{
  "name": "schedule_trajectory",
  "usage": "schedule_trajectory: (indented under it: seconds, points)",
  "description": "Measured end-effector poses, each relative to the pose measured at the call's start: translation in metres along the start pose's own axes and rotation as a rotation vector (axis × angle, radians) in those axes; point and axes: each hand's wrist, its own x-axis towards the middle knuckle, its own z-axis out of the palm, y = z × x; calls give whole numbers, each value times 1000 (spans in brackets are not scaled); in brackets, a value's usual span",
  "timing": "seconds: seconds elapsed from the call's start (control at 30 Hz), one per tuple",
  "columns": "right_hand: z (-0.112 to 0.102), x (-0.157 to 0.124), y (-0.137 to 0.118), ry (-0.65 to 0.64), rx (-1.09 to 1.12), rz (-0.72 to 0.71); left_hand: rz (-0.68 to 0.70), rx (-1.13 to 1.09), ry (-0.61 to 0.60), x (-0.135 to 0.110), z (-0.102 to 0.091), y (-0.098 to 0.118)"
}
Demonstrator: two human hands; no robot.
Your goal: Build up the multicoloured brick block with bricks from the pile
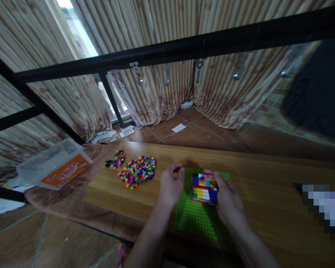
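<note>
From here, I see the right hand [231,195] clamped on the multicoloured plastic-brick block [203,188], above the bright-green studded baseplate [194,219]; the left hand [170,186] is apart, its hold unclear. Assembly seems underway; adding pieces would call for steady bracing.

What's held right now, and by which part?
Right hand grips the brick block by its right side. Left hand: can't tell if it holds anything.

Head view: from above, forward and down, near wooden tabletop [268,186], curtains [167,22] beyond.
</note>
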Motion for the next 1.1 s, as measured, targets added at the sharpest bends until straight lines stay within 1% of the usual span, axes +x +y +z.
schedule_trajectory:
  seconds: [0.1, 0.23, 0.3, 0.37, 0.53, 0.67, 0.8, 0.9, 1.1]
  points:
    - [0, 0, 0, 24, -10, 2, -52, 164, 11, 9, -30, -13]
    - [-1, 0, 1, -12, 0, 20, -186, 411, 12, 14, -68, -31]
    - [-1, 0, 1, -10, 2, 17, -226, 492, 4, 14, -81, -37]
    - [-1, 1, 1, 0, -7, 12, -244, 544, -14, 14, -88, -40]
    - [-1, 1, 1, 7, -29, 5, -247, 665, -81, 12, -91, -42]
    - [-2, 2, 2, 10, -33, 6, -252, 708, -89, 11, -90, -44]
    - [0, 1, 0, 15, -22, 19, -243, 769, -74, 9, -87, -42]
    - [1, 0, -1, 19, -13, 22, -229, 802, -41, 8, -82, -38]
    - [3, 0, -2, 26, -9, 31, -181, 805, -4, 9, -74, -37]
